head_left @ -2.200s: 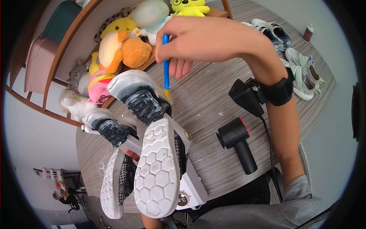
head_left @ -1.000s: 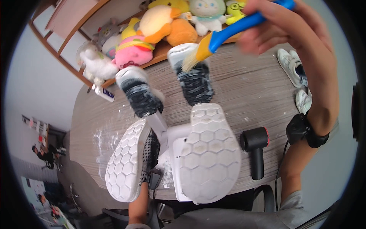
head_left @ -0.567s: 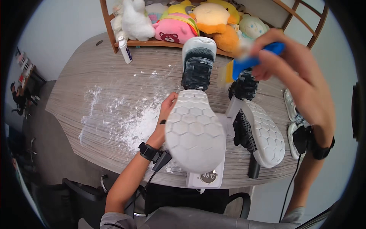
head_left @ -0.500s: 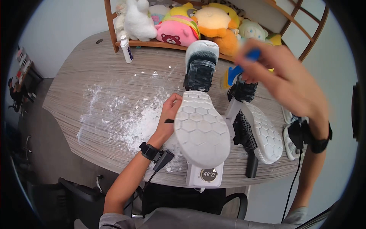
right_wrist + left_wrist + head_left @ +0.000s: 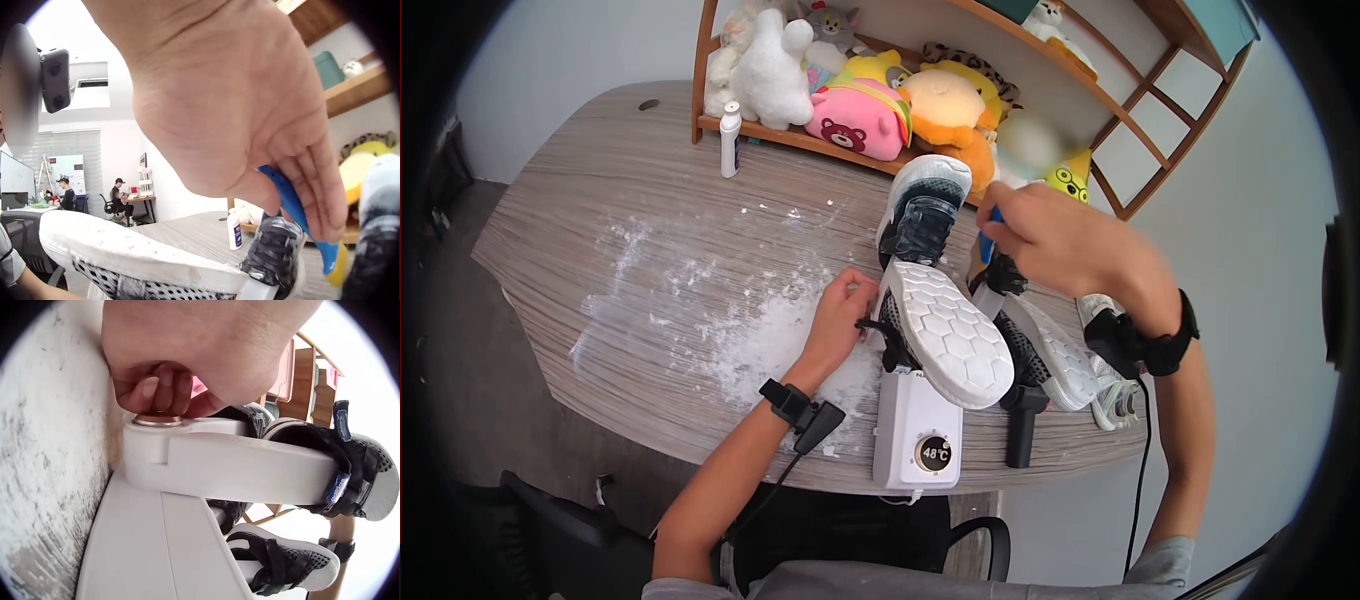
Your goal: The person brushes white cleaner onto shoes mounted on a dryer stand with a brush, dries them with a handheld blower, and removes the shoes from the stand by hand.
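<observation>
Several black-and-white sneakers hang on the arms of a white shoe dryer [image 5: 918, 430] with a 48°C display. The far left sneaker [image 5: 923, 215] shows its laces; a nearer sneaker [image 5: 950, 335] shows its white honeycomb sole. My left hand [image 5: 838, 320] is at the dryer's left side. In the left wrist view, its curled fingertips [image 5: 164, 394] hold the round metal-rimmed cap [image 5: 157, 419] on the arm's joint. My right hand [image 5: 1080, 245] grips a blue-handled brush [image 5: 292, 203] with a yellow collar, over the far right sneaker [image 5: 1005, 273], which the hand partly hides. The bristles are mostly hidden.
White powder [image 5: 750, 345] covers the table left of the dryer. A white bottle [image 5: 730, 140] stands by the shelf of plush toys [image 5: 860, 120]. A black handheld blower [image 5: 1021, 430] lies under the right near sneaker. Light shoes [image 5: 1115, 395] sit at the right edge.
The sneakers on the dryer have swung round to the right, bringing my left hand into view. My right hand has lowered the brush to the far right sneaker. The head view has shifted.
</observation>
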A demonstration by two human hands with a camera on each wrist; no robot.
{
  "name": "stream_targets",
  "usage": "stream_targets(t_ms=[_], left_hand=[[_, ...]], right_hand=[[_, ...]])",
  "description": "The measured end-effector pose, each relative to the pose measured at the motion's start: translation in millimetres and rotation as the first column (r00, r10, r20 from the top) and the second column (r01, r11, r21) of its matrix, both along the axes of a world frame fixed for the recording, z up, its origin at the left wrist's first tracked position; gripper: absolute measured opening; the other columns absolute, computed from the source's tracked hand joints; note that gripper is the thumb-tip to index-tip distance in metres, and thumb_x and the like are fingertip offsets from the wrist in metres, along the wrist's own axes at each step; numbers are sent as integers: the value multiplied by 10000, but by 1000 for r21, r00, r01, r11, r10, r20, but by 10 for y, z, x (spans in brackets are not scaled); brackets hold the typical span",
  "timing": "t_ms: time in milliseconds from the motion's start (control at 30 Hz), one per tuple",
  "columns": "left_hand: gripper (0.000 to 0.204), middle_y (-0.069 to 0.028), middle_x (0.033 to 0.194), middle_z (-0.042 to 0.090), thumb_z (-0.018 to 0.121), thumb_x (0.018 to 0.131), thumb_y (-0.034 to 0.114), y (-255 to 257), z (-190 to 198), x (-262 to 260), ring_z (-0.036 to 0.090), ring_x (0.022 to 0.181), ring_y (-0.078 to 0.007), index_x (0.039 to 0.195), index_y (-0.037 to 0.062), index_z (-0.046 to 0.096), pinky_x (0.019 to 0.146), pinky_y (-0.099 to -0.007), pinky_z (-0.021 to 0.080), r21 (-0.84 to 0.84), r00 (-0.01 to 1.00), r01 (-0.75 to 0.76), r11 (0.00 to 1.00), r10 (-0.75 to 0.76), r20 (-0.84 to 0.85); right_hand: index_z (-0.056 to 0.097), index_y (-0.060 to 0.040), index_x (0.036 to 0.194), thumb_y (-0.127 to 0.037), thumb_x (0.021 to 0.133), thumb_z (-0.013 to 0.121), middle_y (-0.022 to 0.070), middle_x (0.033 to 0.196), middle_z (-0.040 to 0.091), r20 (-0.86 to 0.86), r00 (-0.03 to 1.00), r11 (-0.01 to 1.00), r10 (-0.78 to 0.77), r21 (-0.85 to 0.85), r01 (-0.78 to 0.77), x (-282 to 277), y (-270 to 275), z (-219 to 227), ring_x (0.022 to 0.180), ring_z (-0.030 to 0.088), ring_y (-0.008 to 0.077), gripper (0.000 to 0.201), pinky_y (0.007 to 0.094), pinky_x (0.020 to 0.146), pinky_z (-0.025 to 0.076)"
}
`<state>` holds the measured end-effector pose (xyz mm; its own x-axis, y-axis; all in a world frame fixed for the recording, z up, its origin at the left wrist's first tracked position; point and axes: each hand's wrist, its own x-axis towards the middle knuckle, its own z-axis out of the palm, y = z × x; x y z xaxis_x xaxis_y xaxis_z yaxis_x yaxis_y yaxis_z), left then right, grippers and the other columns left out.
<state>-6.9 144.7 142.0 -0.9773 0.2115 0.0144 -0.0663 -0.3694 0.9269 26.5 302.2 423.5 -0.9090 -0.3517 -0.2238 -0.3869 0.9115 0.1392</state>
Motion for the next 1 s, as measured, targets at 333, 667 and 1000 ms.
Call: stream_targets(t_ms=[333, 667, 1000], left_hand=[[140, 40, 649, 500, 560, 964, 192, -6, -23, -6, 427, 508, -47, 929, 59, 580, 441, -242, 331, 22, 1000, 7, 1000, -7, 14], [162, 35, 627, 490, 572, 969, 211, 30, -136, -56, 435, 499, -55, 914, 59, 572, 433, -244, 333, 32, 988, -42, 999, 46, -145], [132, 56, 643, 480, 558, 977, 193, 78, -270, -101, 408, 553, -30, 922, 73, 563, 464, -229, 298, 123, 996, -35, 992, 45, -75]], right_hand=[[581, 5, 1128, -165, 996, 484, 192, 912, 633, -310, 947, 991, -90, 69, 116, 272, -159, 544, 937, 601, 339, 236, 434, 859, 460], [560, 45, 1112, -134, 978, 505, 255, 934, 659, -140, 989, 998, -47, -44, 41, 51, 119, -68, 922, 610, 428, 230, 467, 836, 471], [565, 40, 1025, -114, 953, 491, 236, 819, 649, -185, 981, 973, -50, -232, 6, 540, 33, 227, 842, 619, 444, 185, 506, 788, 471]])
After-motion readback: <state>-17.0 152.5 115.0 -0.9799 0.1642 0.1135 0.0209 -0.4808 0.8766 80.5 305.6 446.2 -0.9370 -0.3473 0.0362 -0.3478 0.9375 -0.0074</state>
